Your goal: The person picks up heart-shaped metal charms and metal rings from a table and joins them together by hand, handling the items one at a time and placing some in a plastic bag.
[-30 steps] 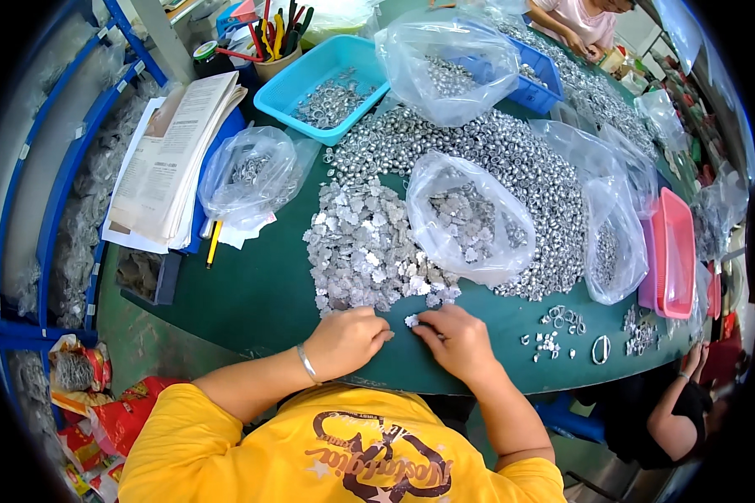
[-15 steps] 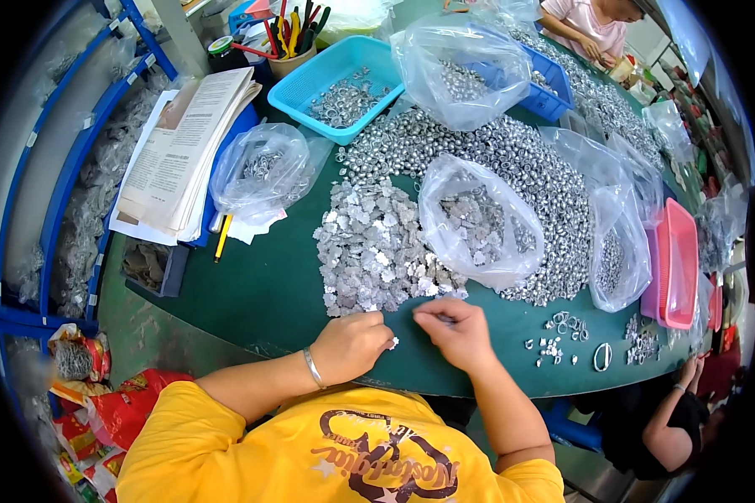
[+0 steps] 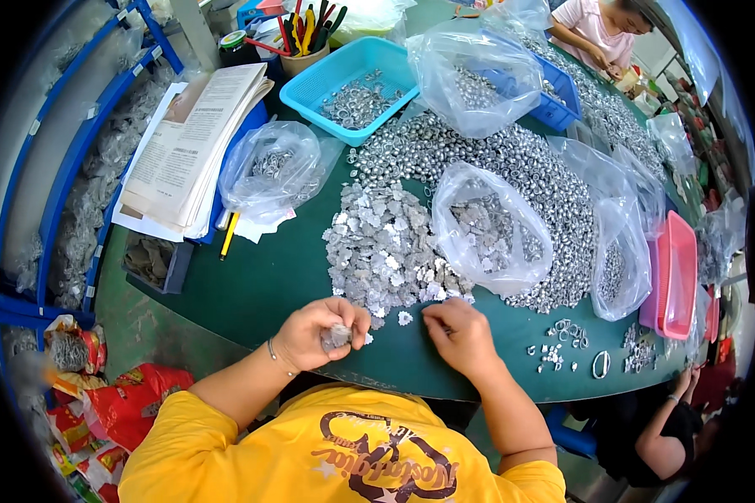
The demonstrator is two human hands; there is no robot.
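Observation:
My left hand (image 3: 304, 334) is turned up with its fingers curled around several flat silver metal pieces (image 3: 336, 337) with scalloped edges. Another such piece shows by its fingertips. To the right, my right hand (image 3: 461, 334) rests closed on the table edge of the pile, its fingertips pinched together; whatever they hold is hidden. In front of both hands spreads a pile of leaf-like metal pieces (image 3: 377, 251). One loose piece (image 3: 405, 318) lies on the green table (image 3: 260, 289) between my hands.
An open plastic bag (image 3: 486, 268) of similar pieces stands beside a large heap of small shiny rings (image 3: 562, 201). Behind are a turquoise basket (image 3: 356, 130) and a blue one. Pink baskets (image 3: 678, 277) stand right; papers (image 3: 184, 159) left. Two people are at the far and right sides.
My left hand has turned over and moved slightly left, showing the metal pieces in it. My right hand has shifted slightly right. The view has shifted a little.

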